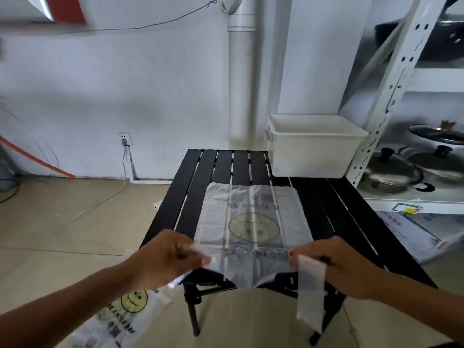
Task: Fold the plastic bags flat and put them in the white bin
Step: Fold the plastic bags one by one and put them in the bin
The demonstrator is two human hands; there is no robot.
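Your left hand (167, 257) and right hand (336, 267) each pinched a near corner of the bag (253, 222), which lay spread flat on the table (208, 172). The bin (313, 151) stood at its far right corner.

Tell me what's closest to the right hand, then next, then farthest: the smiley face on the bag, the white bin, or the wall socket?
From the right hand:
1. Smiley face, on the bag, just left of it.
2. White bin, farther back on the right.
3. Wall socket, far left on the wall.
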